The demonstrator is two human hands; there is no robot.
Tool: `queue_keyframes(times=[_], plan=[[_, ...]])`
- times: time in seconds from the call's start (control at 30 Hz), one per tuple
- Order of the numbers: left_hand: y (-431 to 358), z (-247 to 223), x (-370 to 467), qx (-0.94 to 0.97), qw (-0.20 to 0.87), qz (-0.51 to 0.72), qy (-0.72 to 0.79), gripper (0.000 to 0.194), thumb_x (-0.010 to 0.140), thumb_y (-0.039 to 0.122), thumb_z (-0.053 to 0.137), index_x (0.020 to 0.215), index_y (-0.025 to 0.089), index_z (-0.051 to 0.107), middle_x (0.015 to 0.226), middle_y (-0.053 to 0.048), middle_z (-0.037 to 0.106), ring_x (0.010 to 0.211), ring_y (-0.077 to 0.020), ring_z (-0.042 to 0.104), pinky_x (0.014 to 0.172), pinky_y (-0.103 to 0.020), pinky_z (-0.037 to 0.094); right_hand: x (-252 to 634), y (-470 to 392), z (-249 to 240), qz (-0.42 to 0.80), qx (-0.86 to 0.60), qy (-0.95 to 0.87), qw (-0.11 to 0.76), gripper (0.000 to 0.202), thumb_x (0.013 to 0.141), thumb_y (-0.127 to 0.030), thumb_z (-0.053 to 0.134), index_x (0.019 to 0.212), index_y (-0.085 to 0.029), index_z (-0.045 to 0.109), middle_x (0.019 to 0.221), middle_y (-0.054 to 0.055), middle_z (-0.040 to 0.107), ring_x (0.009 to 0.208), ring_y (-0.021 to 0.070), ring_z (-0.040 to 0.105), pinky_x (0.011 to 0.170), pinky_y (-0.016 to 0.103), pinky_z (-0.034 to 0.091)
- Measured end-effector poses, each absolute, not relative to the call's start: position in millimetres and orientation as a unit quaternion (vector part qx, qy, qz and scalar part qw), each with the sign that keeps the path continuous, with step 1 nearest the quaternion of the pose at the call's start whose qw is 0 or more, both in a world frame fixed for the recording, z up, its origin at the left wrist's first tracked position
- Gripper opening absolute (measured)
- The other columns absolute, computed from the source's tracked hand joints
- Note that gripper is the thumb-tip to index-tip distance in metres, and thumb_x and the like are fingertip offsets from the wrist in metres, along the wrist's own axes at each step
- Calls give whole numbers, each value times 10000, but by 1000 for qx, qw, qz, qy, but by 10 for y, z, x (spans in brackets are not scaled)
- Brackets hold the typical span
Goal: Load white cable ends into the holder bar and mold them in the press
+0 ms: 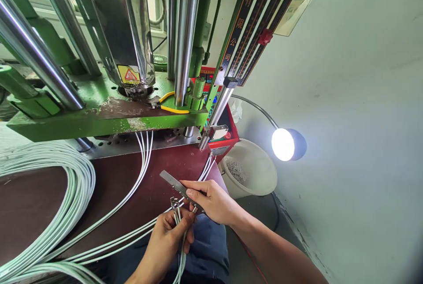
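Left hand [165, 240] fingers grip white cable ends [176, 213]; right hand [211, 202] fingers pinch metal strip [175, 184]. Cables not yet seated on strip.

press [109, 116] green, behind table | pliers [170, 103] yellow-handled, on press | lamp [284, 144] lit, right | tub [254, 171] white, below lamp | coil [49, 204] left, on table [139, 187]

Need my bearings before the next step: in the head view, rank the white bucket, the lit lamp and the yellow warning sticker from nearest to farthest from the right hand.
1. White bucket: just beyond the right hand, on the floor to its right.
2. Lit lamp: farther right, above the bucket.
3. Yellow warning sticker: up on the green machine, to the left.
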State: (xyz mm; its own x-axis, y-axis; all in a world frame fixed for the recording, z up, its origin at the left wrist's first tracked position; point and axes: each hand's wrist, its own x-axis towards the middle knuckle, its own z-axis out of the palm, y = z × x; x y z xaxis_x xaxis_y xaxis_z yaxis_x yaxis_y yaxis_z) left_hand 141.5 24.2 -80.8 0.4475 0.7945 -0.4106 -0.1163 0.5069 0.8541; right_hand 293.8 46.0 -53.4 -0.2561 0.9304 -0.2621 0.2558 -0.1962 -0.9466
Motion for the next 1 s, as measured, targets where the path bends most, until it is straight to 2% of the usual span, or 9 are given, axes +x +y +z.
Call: queue_keyframes(times=[0.2,0.37,0.47,0.63,0.73,0.87,1.0], plan=[[223,-787,1424,401,755,288,432,516,738,596,665,493,159,541,408,3,518,335,-70,401,412,-226,277,2909,432,-537,552,-544,-564,285,406,934,-257,472,1309,-175,604,827,28,666,649,119,563,569,224,464],[222,-824,1454,408,745,293,440,519,740,595,668,488,158,544,407,-4,529,336,-74,402,404,-226,256,2867,414,-521,488,-562,-611,270,410,931,-236,479,1316,-154,594,914,52,660,763,138,575,703,254,483],[206,-875,1452,423,747,264,439,521,758,588,656,496,143,585,410,-21,541,357,-86,437,437,-229,289,2895,426,-526,492,-551,-631,237,406,927,-227,481,1312,-175,602,910,49,642,754,133,579,681,241,469],[195,-887,1393,351,788,276,424,428,752,572,672,767,145,692,600,-42,654,517,-145,575,553,-254,435,3011,465,-549,527,-544,-610,233,418,928,-237,463,1314,-149,597,860,37,671,675,125,566,612,234,460],[229,-857,1366,337,784,323,410,360,763,505,692,824,151,689,712,-43,680,638,-150,597,628,-248,470,3071,479,-536,540,-545,-599,230,430,928,-252,465,1325,-137,584,810,33,660,651,124,558,580,231,449],[254,-823,1368,339,780,354,389,321,793,436,684,968,169,651,670,-15,675,554,-129,567,597,-247,457,3111,490,-487,528,-559,-601,216,418,933,-256,467,1318,-150,594,701,9,625,618,118,539,552,219,422],[244,-789,1370,300,782,391,381,298,835,452,623,921,166,626,682,-25,680,596,-142,604,628,-247,472,3124,490,-469,509,-560,-618,214,418,939,-271,465,1321,-162,593,661,0,613,592,115,513,533,217,400]])
